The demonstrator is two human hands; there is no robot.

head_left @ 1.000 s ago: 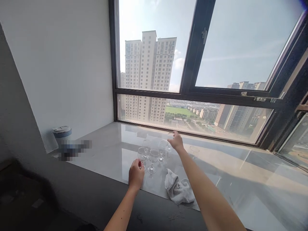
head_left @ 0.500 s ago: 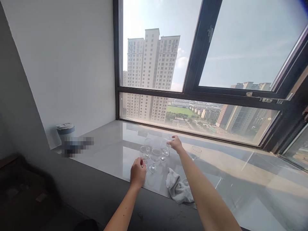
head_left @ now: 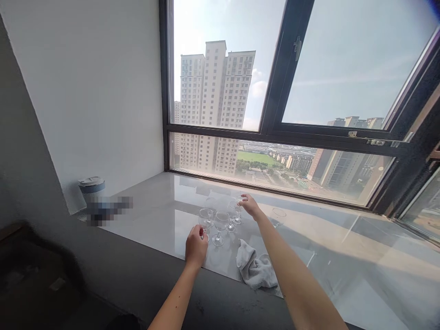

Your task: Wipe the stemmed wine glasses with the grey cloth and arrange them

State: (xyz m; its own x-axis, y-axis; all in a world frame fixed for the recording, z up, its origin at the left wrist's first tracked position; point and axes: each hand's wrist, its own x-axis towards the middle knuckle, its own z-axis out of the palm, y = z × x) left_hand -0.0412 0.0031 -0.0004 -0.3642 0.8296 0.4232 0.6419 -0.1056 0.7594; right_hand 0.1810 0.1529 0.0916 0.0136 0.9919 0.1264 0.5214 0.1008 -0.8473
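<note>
Several clear stemmed glasses stand close together on the glossy windowsill (head_left: 147,220). My left hand (head_left: 196,246) is closed around the stem of the left front glass (head_left: 206,217), low near its foot. Just right of it stands another stemmed glass (head_left: 222,221), upright and untouched. Farther back, my right hand (head_left: 250,206) pinches a glass at the back of the group, its outline faint against the sill. Beside those fingers is a further glass (head_left: 231,214). A crumpled grey cloth (head_left: 256,266) lies at the front edge, left of my right forearm.
One more glass (head_left: 279,214) stands apart, beyond my right forearm and partly hidden by it. A white and blue tub (head_left: 92,187) sits at the left wall beside a blurred-out item. The window frame (head_left: 275,133) borders the sill's back.
Both hands keep nearly the same place and grip. The right hand with its glass has shifted very slightly; the whole view has drifted a little to the left.
</note>
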